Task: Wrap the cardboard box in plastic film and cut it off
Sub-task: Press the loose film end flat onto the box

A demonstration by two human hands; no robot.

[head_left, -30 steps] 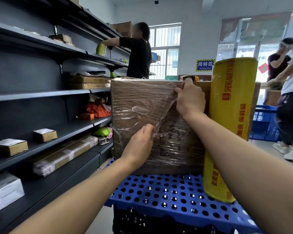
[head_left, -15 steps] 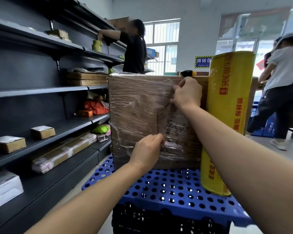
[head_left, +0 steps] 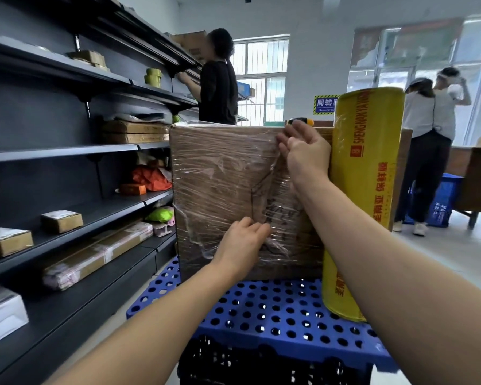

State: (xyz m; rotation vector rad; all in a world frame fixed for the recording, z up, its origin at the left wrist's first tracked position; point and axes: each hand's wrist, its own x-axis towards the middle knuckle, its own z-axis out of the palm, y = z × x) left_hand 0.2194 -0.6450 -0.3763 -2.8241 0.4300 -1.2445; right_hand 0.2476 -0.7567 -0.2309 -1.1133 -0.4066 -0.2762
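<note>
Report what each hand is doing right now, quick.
Left hand: fingers curled, gripping bunched plastic film low on the cardboard box.
Right hand: pinching the film near the box's top edge.

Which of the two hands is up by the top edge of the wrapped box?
The right hand, gripping the film near the top edge of the cardboard box; the left hand holds film low on its front face.
</note>
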